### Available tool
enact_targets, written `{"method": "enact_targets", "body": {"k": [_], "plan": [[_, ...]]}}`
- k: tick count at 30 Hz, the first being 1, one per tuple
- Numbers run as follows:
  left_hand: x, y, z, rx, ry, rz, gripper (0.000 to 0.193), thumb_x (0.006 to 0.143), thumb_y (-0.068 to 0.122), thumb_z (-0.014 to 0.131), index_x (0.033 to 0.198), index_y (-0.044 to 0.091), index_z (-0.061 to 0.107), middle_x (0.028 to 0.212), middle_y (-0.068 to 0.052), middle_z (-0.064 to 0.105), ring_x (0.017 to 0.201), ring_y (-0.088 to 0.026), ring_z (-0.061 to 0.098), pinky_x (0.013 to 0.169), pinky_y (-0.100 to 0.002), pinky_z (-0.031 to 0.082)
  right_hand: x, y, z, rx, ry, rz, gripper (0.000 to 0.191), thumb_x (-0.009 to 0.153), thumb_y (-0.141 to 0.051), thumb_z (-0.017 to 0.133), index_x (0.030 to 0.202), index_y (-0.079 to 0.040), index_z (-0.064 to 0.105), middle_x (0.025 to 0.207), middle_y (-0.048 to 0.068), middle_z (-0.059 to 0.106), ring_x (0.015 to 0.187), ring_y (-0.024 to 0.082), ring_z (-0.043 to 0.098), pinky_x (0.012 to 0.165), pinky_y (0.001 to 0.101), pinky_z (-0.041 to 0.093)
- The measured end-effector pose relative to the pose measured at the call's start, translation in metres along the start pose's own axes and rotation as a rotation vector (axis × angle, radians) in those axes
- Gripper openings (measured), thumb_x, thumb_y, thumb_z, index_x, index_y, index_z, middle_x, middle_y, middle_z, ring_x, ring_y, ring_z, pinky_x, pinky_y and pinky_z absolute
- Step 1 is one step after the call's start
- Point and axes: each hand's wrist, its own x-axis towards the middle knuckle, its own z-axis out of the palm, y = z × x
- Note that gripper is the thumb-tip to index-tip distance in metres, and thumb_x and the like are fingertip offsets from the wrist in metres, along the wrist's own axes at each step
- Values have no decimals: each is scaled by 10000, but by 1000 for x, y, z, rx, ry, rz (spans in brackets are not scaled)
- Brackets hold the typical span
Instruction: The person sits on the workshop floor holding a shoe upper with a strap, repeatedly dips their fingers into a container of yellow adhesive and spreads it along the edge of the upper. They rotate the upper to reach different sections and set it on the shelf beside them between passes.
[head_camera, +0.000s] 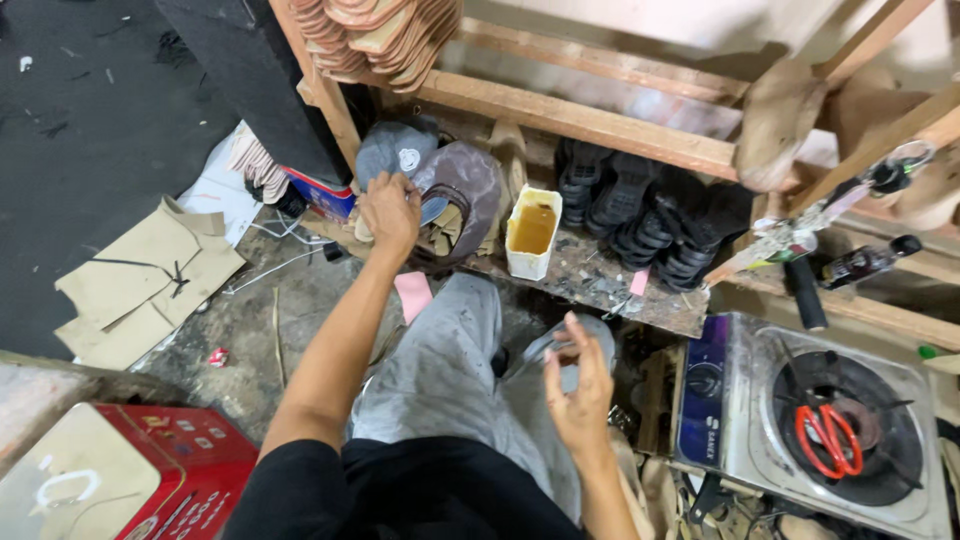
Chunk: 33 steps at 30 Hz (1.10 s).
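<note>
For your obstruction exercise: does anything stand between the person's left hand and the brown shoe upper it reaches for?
Nothing visible does. The left hand already rests at the edge of the brown shoe upper; the white glue container stands off to the side.

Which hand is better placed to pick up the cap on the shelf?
Probably the left hand: it is stretched out and reaches the cap. The right hand is pulled back over the knee, away from the shelf.

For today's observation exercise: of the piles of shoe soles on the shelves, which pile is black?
The black soles stand on the lower shelf, right of the glue pot. The other pile, stacked on the top shelf, is tan.
</note>
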Motion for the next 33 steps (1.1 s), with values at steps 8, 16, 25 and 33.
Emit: {"method": "enact_targets", "body": {"k": [8,16,25,33], "plan": [[19,11,-6,-52,24,56,253,771,124,774,975,31,655,960,-175,661,943,-403,620,785,-525,449,-5,0,-5,-22,-34,52,584,866,35,686,1428,-16,538,1057,121,677,779,159,677,742,291,563],[23,-9,14,-149,-43,157,122,919,105,720,982,32,646,893,-190,689,870,-405,658,776,-520,485,17,-2,6,-46,-21,89,566,871,30,691,1416,-32,552,1060,115,681,769,156,684,722,287,574],[56,-34,32,-545,-160,114,193,978,126,665,1051,13,527,836,-206,661,802,-419,648,693,-487,474,33,-8,66,6,-18,143,577,889,24,688,1440,-45,535,1072,109,681,750,138,658,699,273,572],[41,-62,5,-987,-339,12,193,1045,182,640,1072,19,540,882,-131,604,831,-217,574,761,-372,482,59,5,127,352,65,242,1123,918,-38,721,1606,-101,-163,1495,202,458,1273,253,566,1023,358,498]]}}
